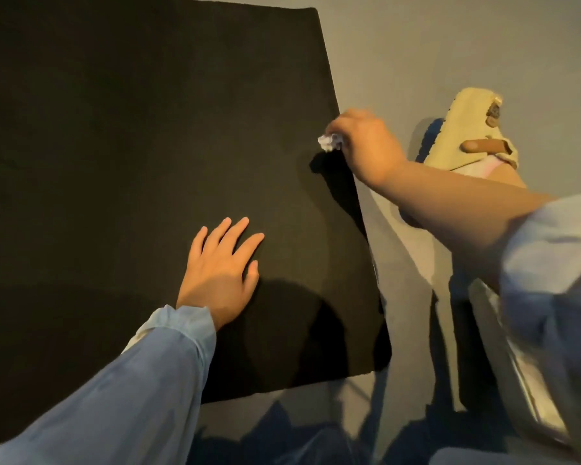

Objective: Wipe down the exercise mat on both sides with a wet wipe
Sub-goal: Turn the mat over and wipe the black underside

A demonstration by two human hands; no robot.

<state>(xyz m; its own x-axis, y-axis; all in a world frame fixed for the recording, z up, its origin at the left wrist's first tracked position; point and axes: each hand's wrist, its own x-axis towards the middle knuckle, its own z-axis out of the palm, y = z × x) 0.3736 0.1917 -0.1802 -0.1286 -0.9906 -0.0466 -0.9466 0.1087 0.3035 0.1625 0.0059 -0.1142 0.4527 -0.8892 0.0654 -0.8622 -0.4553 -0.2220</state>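
Note:
A large black exercise mat (pixel 131 146) lies flat on a grey floor and fills the left and middle of the view. My left hand (pixel 222 266) rests flat on it near its lower right part, fingers straight and spread. My right hand (pixel 366 142) is at the mat's right edge and grips a crumpled white wet wipe (pixel 329 142), which pokes out from the fingers just above the mat's surface.
A tan slipper (pixel 470 129) on a foot stands on the grey floor (pixel 450 45) just right of the mat, behind my right hand. A shiny silvery packet (pixel 517 357) lies at the lower right. My blue-clad legs sit at the bottom edge.

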